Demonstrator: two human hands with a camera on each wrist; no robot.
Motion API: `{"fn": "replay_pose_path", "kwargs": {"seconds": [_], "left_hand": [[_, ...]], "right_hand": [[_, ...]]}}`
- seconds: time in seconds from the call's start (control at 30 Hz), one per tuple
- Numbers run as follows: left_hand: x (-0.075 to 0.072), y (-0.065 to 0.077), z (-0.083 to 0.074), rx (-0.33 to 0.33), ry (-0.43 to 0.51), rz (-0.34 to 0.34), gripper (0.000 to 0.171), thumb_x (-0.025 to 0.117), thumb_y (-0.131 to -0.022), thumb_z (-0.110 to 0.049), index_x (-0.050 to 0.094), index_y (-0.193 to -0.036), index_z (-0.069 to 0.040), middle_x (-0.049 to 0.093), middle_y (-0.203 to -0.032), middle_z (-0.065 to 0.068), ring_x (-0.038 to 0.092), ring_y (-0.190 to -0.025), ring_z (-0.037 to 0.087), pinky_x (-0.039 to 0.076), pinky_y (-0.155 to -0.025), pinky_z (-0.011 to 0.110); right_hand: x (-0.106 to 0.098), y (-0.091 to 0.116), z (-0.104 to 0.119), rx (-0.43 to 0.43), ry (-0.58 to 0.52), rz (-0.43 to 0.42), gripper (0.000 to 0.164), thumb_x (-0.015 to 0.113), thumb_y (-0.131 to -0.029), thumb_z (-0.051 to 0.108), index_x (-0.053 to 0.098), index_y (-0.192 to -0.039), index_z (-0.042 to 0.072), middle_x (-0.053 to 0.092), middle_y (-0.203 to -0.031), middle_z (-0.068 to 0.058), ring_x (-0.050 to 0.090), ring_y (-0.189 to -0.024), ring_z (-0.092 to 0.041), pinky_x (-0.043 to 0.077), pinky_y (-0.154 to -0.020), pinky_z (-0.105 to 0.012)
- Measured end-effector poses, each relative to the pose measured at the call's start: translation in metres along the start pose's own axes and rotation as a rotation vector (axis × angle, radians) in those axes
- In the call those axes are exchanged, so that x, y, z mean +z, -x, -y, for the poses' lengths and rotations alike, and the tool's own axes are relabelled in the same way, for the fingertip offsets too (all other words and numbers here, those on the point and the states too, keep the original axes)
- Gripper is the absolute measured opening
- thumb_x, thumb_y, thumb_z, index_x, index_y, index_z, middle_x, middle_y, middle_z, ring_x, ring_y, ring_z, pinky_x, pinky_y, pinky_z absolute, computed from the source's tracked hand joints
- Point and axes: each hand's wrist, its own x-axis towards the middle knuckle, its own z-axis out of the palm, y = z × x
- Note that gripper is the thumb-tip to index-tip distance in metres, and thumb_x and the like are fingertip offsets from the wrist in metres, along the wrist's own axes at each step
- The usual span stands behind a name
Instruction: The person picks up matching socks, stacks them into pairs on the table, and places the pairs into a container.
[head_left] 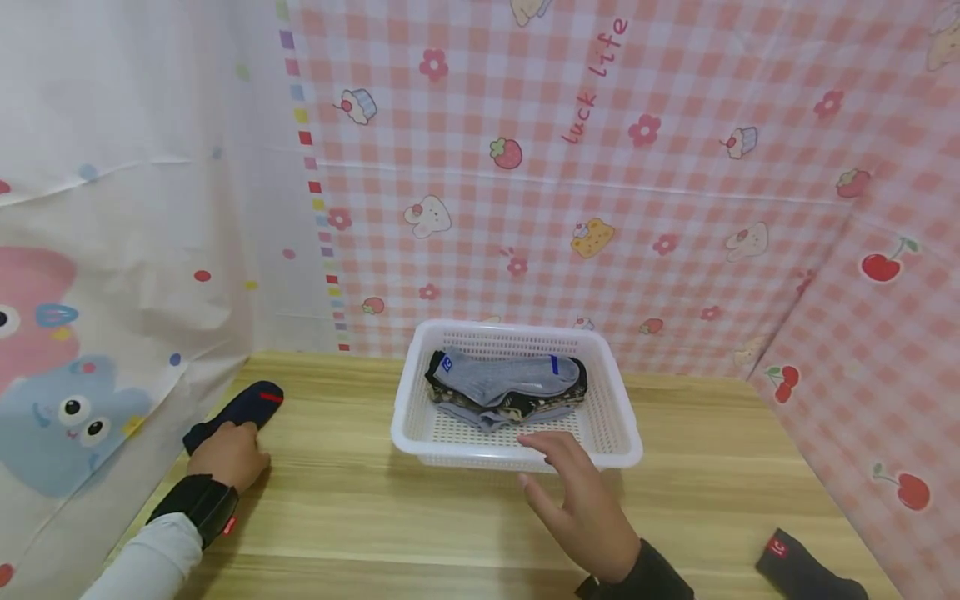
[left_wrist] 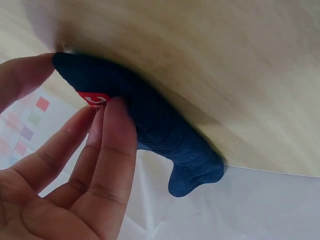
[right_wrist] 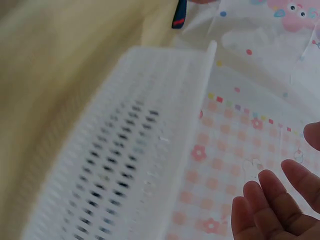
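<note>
At the left of the table, my left hand is on a navy sock with a red label. The left wrist view shows the thumb at one corner of the navy sock and the fingers against its labelled edge. My right hand hovers over the near rim of a white perforated basket, fingers spread and holding nothing. Inside the basket lie folded socks, a grey pair on top of camouflage ones.
A dark grey sock with a red label lies at the table's right front. Pink checked cloth stands behind the wooden table and along its right side. A white printed sheet hangs at the left.
</note>
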Motion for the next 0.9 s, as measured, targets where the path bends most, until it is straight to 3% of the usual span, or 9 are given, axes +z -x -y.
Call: {"fn": "replay_pose_path", "kwargs": {"seconds": [0.13, 0.27, 0.53, 0.73, 0.9], "left_hand": [[0.001, -0.001, -0.001, 0.002, -0.006, -0.015, 0.034, 0.067, -0.073, -0.01, 0.061, -0.099, 0.011, 0.062, -0.086, 0.03, 0.059, -0.081, 0.045, 0.048, -0.067, 0.056], [0.003, -0.003, -0.005, 0.01, -0.014, -0.032, 0.035, 0.066, -0.073, -0.005, 0.059, -0.102, 0.013, 0.06, -0.087, 0.034, 0.06, -0.079, 0.047, 0.048, -0.066, 0.058], [0.01, -0.007, -0.006, -0.006, -0.033, -0.036, 0.041, 0.055, -0.082, 0.003, 0.047, -0.119, 0.018, 0.055, -0.097, 0.043, 0.06, -0.078, 0.053, 0.049, -0.069, 0.061], [0.01, -0.007, -0.002, -0.044, 0.004, -0.028, 0.039, 0.055, -0.082, -0.001, 0.049, -0.113, 0.021, 0.056, -0.1, 0.044, 0.058, -0.084, 0.057, 0.048, -0.074, 0.063], [0.002, -0.003, -0.005, 0.003, 0.03, -0.115, 0.033, 0.064, -0.079, -0.007, 0.058, -0.1, 0.018, 0.058, -0.088, 0.038, 0.059, -0.074, 0.05, 0.049, -0.067, 0.059]], "right_hand": [[0.011, 0.015, -0.001, 0.017, -0.03, 0.012, 0.046, 0.07, -0.086, 0.008, 0.057, -0.129, 0.016, 0.058, -0.123, 0.005, 0.054, -0.113, -0.009, 0.048, -0.09, -0.025], [0.02, 0.029, -0.004, -0.021, -0.014, 0.021, 0.044, 0.071, -0.084, 0.008, 0.059, -0.126, 0.011, 0.059, -0.12, 0.001, 0.056, -0.11, -0.012, 0.047, -0.089, -0.024], [0.031, 0.046, -0.007, -0.048, -0.02, 0.015, 0.044, 0.072, -0.082, 0.006, 0.06, -0.123, 0.012, 0.06, -0.118, 0.001, 0.056, -0.105, -0.009, 0.051, -0.08, -0.025], [0.033, 0.048, -0.007, -0.02, -0.019, 0.031, 0.044, 0.072, -0.083, 0.007, 0.06, -0.124, 0.016, 0.059, -0.118, 0.005, 0.057, -0.106, -0.009, 0.053, -0.079, -0.029], [0.032, 0.048, -0.008, 0.012, -0.018, 0.039, 0.043, 0.072, -0.084, 0.008, 0.06, -0.124, 0.016, 0.059, -0.119, 0.005, 0.057, -0.106, -0.009, 0.054, -0.08, -0.029]]}}
